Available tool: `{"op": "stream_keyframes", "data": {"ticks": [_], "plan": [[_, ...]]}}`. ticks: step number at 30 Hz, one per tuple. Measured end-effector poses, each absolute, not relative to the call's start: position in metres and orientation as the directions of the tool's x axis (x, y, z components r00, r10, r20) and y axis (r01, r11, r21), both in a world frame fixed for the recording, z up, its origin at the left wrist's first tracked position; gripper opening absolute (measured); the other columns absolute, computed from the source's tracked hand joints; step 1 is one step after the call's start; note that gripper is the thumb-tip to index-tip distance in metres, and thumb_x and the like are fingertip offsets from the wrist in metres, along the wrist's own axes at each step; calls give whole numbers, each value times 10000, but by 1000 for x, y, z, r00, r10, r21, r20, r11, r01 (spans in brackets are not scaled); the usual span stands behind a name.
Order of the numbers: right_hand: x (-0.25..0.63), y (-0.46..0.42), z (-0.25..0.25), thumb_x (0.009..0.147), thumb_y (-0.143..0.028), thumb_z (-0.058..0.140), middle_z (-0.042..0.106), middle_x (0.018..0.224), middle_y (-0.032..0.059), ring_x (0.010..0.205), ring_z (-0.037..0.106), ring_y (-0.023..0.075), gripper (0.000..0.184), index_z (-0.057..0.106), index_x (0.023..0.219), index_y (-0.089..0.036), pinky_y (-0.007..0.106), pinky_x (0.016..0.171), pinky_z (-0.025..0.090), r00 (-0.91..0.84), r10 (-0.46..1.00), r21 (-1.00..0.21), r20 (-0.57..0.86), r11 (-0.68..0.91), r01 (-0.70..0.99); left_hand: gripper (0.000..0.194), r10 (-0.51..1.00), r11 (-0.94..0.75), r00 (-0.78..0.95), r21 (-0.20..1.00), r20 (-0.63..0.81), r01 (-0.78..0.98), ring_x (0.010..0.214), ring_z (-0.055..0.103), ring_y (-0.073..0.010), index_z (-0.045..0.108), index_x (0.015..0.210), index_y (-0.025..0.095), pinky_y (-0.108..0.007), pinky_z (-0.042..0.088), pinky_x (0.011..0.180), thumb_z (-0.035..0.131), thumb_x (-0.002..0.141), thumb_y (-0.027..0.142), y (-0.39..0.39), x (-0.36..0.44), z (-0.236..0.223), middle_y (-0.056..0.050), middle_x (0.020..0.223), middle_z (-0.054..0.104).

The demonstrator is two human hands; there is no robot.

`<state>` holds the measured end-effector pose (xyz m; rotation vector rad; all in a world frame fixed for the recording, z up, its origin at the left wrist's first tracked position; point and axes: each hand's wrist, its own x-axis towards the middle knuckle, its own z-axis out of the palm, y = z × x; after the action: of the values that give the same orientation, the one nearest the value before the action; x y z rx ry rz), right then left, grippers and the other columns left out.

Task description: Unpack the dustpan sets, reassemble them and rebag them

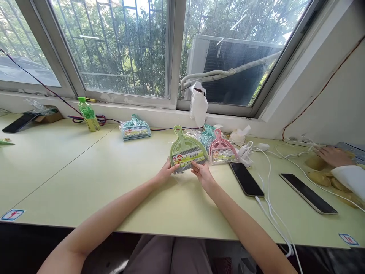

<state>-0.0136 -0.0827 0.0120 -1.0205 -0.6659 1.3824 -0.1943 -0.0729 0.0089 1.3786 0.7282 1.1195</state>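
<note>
A green dustpan and brush set in clear wrapping, with a printed label across it, is tilted up between my hands. My left hand grips its lower left corner, thumb over the front. At the lower right edge, my right hand pinches the wrapping with its fingers bent. Just to the right lie a pink dustpan set and several teal dustpan sets, partly hidden behind the green one. Farther left is a pile of blue dustpan sets.
Right of my hands lie a phone on a white cable and a second phone. A green bottle stands at the back left. Another person's hand rests at the far right. A white plastic bag is by the window.
</note>
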Motion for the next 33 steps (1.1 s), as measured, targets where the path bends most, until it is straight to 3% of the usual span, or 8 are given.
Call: {"op": "stream_keyframes", "data": {"ticks": [3, 5, 9, 14, 21, 29, 33], "plan": [[-11, -80, 13, 596, -194, 797, 691, 816, -23, 560, 593, 84, 292, 580, 786, -239, 213, 527, 543, 116, 973, -882, -198, -125, -455, 623, 900, -123, 396, 978, 182, -170, 1020, 611, -276, 367, 1270, 187, -343, 580, 621, 664, 786, 444, -76, -191, 6, -165, 1337, 497], [-10, -79, 14, 589, -181, 796, 680, 770, -33, 502, 541, 65, 282, 582, 765, -236, 213, 517, 540, 119, 971, -878, -206, -130, -461, 620, 905, -127, 386, 979, 180, -159, 996, 617, -262, 353, 1262, 186, -299, 571, 558, 660, 789, 442, -77, -191, 7, -171, 1342, 486], [-9, -78, 16, 554, -213, 828, 669, 722, -42, 495, 518, 58, 312, 597, 763, -231, 201, 504, 521, 94, 979, -878, -183, -120, -464, 639, 901, -122, 401, 984, 166, -133, 959, 642, -255, 328, 1278, 186, -272, 555, 526, 652, 795, 454, -80, -191, 13, -175, 1308, 522], [-9, -78, 14, 512, -252, 858, 667, 729, -53, 553, 560, 65, 378, 604, 792, -235, 185, 517, 485, 125, 982, -891, -141, -71, -448, 687, 868, -71, 485, 992, 112, -102, 871, 687, -247, 306, 1332, 191, -272, 534, 547, 616, 812, 514, -84, -191, 14, -150, 1116, 656], [-9, -77, 7, 514, -284, 860, 690, 827, -39, 641, 586, 77, 393, 617, 819, -235, 177, 529, 443, 109, 986, -906, -128, -72, -418, 655, 871, -78, 483, 996, 93, -50, 469, 589, -133, 374, 1291, 142, -255, 433, 425, 559, 828, 567, -78, -191, 3, -130, 884, 715], [-13, -84, 16, 485, -278, 870, 657, 766, -43, 602, 543, 72, 402, 596, 773, -219, 193, 518, 414, 163, 974, -894, -160, -72, -443, 614, 885, -128, 447, 991, 128, -29, 583, 646, -164, 346, 1328, 128, -228, 433, 420, 522, 875, 502, -87, -188, 12, -132, 928, 696], [-11, -84, 25, 474, -261, 871, 588, 669, -67, 513, 436, 54, 418, 555, 745, -227, 198, 456, 342, 217, 970, -886, -106, 6, -463, 610, 847, -195, 520, 975, 111, 110, 725, 670, -202, 434, 1329, 166, -251, 489, 498, 535, 858, 539, -95, -188, 13, -112, 950, 694]]}}
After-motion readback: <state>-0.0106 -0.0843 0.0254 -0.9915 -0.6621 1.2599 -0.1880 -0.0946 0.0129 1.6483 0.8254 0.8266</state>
